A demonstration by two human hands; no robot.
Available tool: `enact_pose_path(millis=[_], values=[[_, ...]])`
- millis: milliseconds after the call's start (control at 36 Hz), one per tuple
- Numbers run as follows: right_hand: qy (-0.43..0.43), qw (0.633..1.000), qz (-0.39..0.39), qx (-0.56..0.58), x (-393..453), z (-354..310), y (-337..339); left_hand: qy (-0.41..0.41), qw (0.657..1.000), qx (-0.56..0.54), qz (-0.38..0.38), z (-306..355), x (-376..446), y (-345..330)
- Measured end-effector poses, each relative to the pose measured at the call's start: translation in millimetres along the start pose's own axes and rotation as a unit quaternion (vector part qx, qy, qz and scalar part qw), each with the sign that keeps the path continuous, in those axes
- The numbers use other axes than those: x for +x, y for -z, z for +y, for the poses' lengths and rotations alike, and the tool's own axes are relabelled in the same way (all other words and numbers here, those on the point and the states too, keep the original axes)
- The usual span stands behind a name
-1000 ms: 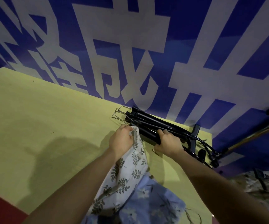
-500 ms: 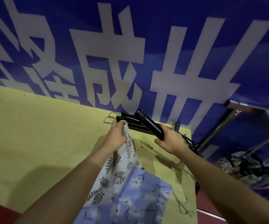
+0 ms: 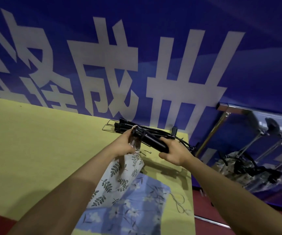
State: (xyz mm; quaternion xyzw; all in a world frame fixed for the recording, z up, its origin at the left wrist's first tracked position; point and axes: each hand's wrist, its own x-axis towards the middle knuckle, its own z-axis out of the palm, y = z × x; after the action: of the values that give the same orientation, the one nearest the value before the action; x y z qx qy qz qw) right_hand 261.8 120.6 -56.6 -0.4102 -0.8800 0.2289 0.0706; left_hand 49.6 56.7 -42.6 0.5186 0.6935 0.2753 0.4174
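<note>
- right hand (image 3: 174, 153) has lifted one black rod bundle (image 3: 152, 143) off the pile (image 3: 125, 126), gripping it
- left hand (image 3: 125, 146) pinches leaf-print pouch (image 3: 119, 173) mouth at its tip; sleeving looks ready

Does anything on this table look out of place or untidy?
A loose tangle of thread lies on the yellow table right of the blue cloth, and a small metal pin lies loose near the left hand. Both look stray.

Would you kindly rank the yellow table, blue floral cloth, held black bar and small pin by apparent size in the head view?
1. yellow table
2. blue floral cloth
3. black bar
4. small pin
</note>
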Motion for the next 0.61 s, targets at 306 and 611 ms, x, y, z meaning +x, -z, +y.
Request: enact_pose_path(millis=[306, 611], values=[[0.043, 0.968, -0.018, -0.248, 8.1, -12.3, -7.6, -0.008, 0.989, 0.145, -0.015, 4.9, -10.9, 10.7], [0.085, 0.929, 0.018, -0.360, 26.6, -24.3, -7.4, 0.034, 0.956, 0.273, 0.102, 10.2, -8.4, 9.9]])
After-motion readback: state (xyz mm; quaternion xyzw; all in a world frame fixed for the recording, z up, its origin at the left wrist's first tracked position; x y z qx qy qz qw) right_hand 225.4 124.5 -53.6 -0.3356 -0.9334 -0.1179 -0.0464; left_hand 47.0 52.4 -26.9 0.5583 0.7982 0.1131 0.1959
